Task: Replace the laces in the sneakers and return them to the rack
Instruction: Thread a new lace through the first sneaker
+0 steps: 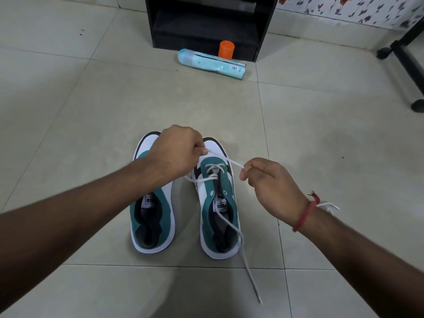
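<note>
Two teal, white and black sneakers stand side by side on the tiled floor, toes pointing away from me. The left sneaker [152,223] has no lace that I can see. The right sneaker [218,203] has a white lace [229,161] threaded through its front eyelets. My left hand [176,152] pinches a stretch of that lace above the toe. My right hand [268,180] pinches the same stretch further right, so it runs taut between both hands. Another end of the lace trails over the heel onto the floor [250,271]. The black shoe rack [206,21] stands at the far end.
A light blue spray can [208,64] lies on its side before the rack, with an orange cap [226,49] upright behind it. A black wheeled chair base [403,63] reaches in at the upper right. A bit of white lace [329,206] shows behind my right wrist.
</note>
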